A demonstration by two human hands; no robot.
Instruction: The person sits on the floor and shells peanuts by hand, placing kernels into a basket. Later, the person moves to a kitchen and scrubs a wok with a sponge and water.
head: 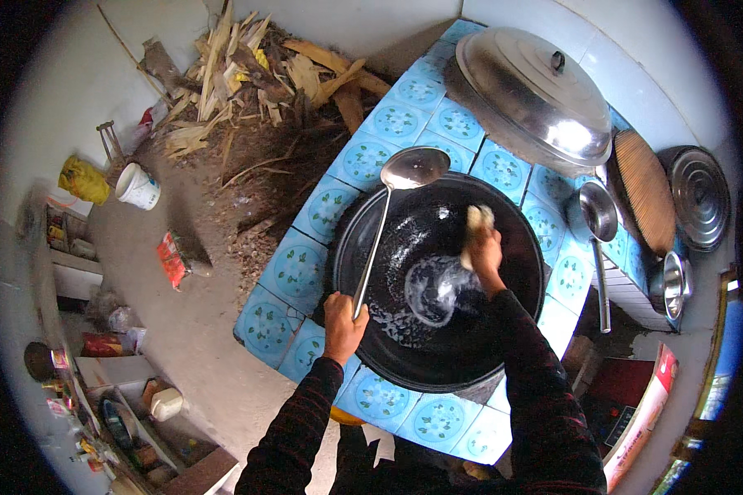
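Observation:
A large black wok (pixel 402 247) is set into a stove top of blue flower-patterned tiles (pixel 300 269). Some cloudy, swirling water (pixel 436 291) lies in its bottom. My left hand (pixel 345 322) grips the long handle of a metal ladle (pixel 416 167), whose bowl hangs over the wok's far rim. In my right hand (pixel 488 257) is a pale scrubber (pixel 480 216), possibly a loofah, held at the inner right side of the wok. The scrubber is blurred and partly hidden by my fingers.
Beyond the wok stands a big domed metal lid (pixel 535 93). To the right are a long-handled metal scoop (pixel 597 213), a ribbed brown round lid (pixel 644 192) and a metal basin (pixel 673 284). Split firewood (pixel 241 68) is heaped at the back left, near a white bucket (pixel 137 187).

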